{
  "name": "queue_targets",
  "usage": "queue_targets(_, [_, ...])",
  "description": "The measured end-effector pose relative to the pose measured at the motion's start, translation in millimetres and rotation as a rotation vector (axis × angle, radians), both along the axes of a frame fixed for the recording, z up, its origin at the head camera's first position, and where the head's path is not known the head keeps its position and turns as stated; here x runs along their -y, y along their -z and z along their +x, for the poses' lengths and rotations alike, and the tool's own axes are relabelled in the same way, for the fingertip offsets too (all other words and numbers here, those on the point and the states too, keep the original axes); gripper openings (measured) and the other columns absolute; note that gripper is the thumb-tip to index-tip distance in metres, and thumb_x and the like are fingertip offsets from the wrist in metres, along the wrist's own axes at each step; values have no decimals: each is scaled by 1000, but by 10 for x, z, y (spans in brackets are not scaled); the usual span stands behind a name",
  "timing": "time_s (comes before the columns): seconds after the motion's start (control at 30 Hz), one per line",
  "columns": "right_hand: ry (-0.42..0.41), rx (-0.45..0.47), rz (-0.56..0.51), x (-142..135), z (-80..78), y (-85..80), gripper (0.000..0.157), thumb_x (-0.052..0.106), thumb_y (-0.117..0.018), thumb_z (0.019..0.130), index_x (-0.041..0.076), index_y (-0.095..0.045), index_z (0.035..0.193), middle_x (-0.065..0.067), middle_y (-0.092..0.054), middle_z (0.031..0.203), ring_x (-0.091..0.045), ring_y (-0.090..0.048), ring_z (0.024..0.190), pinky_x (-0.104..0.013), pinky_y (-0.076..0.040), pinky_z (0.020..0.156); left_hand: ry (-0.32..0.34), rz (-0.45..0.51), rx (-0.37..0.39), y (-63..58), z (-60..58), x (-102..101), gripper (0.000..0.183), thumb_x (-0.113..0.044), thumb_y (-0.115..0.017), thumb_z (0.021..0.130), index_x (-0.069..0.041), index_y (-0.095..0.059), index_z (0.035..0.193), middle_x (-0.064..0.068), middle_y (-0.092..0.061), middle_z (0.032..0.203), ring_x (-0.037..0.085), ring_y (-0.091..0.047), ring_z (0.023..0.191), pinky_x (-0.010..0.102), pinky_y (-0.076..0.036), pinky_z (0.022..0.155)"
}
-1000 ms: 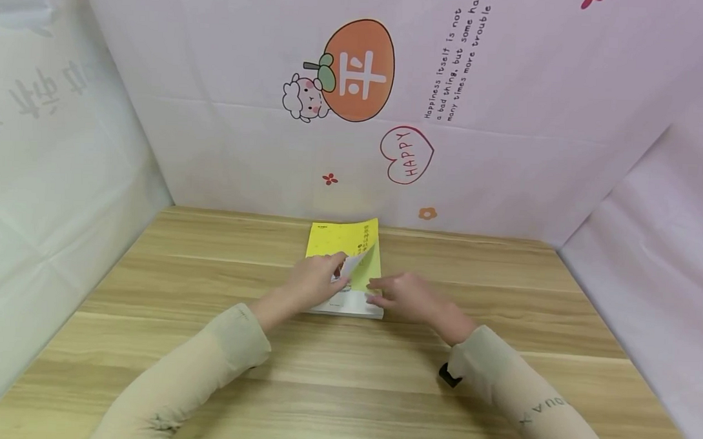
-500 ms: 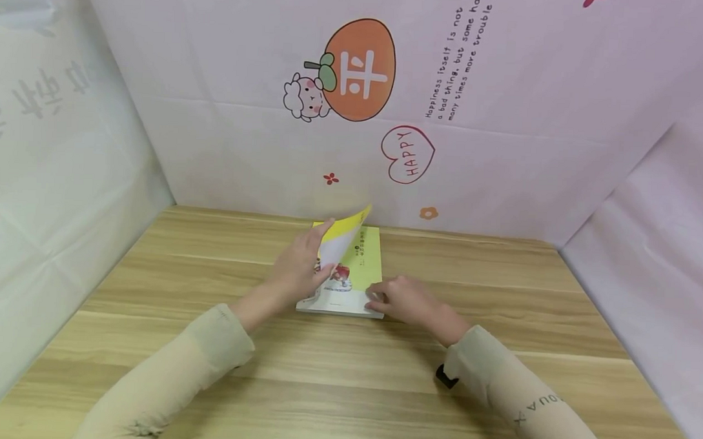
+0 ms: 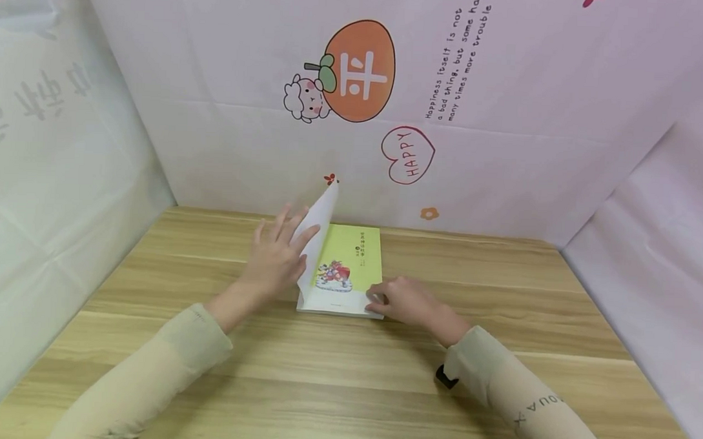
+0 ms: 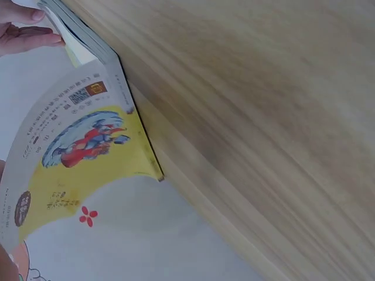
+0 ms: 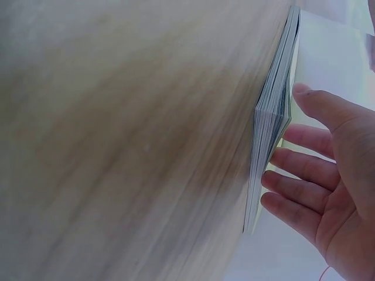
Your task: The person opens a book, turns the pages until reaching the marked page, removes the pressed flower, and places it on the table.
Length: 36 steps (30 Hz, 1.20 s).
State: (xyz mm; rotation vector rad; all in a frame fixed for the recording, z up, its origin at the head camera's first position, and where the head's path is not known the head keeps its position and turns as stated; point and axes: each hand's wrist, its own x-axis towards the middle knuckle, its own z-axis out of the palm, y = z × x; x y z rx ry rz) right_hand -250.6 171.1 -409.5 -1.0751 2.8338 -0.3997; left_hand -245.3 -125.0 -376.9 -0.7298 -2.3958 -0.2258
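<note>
A paperback book (image 3: 353,258) lies on the wooden table, its front cover (image 3: 319,231) raised and tilted left. Beneath it shows a yellow-and-white page with a small cartoon figure. My left hand (image 3: 271,259), fingers spread, touches the raised cover at its free side. The left wrist view shows the cover's yellow printed outside (image 4: 88,140), curved away from the pages. At the book's lower right corner rests my right hand (image 3: 403,300). In the right wrist view its thumb and fingertips (image 5: 272,175) touch the edge of the page block (image 5: 272,99).
A white printed sheet (image 3: 243,157) hangs behind the table, with side sheets at left and right. The book sits near the table's back edge. Wooden tabletop (image 3: 334,387) extends in front and to both sides. A small black object (image 3: 446,378) shows under the right cuff.
My left hand has moved left, and the cover has swung from a partly lifted corner to standing up leftward, baring the page below. The right hand stays nearly still at the corner.
</note>
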Motion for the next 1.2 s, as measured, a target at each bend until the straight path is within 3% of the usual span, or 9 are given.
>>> queue_targets(0.17, [13, 15, 11, -1, 3, -6, 31, 31, -77, 94, 7, -77, 115, 9, -60, 71, -2, -46, 56, -20, -42, 54, -61, -53, 55, -9, 25, 61, 56, -13, -73, 90, -13, -56, 143, 16, -38, 160, 43, -25, 150, 76, -26, 108])
queue_targets(0.3, [22, 15, 20, 9, 12, -1, 31, 31, -77, 94, 8, -77, 115, 9, -60, 71, -4, -46, 57, -20, -41, 53, -92, -116, 102, 15, 37, 74, 52, -14, -68, 93, -11, -56, 144, 18, -38, 160, 44, -27, 149, 72, -30, 109])
queue_targets(0.5, [36, 14, 30, 29, 20, -8, 35, 32, -80, 92, 8, -77, 117, -1, -75, 94, -6, -48, 59, -21, -41, 53, -118, -174, 237, 28, 31, 61, 50, -19, -64, 99, -10, -54, 147, 19, -33, 162, 46, -24, 150, 71, -27, 112])
queue_targets(0.67, [35, 13, 39, 29, 22, -17, 37, 33, -81, 90, 8, -77, 117, -5, -76, 105, -6, -47, 59, -21, -39, 52, -131, -192, 338, 48, -7, 65, 49, -26, -59, 103, -9, -53, 148, 20, -27, 165, 47, -18, 152, 72, -21, 114])
queue_targets(0.87, [50, 35, 39, 26, 29, -25, 40, 34, -83, 88, 9, -77, 118, -9, -74, 120, -6, -44, 57, -21, -35, 50, -132, -196, 438, 110, -68, 87, 49, -21, -51, 104, -8, -49, 152, 20, -22, 167, 48, -16, 152, 72, -20, 114])
queue_targets(1.2, [31, 70, 38, 9, 8, -29, 45, 34, -83, 88, 8, -75, 122, -7, -74, 111, -7, -41, 59, -23, -35, 52, -167, -181, 659, 237, -149, 153, 62, -37, -48, 108, -7, -33, 161, 22, -14, 168, 53, -9, 150, 73, -21, 113])
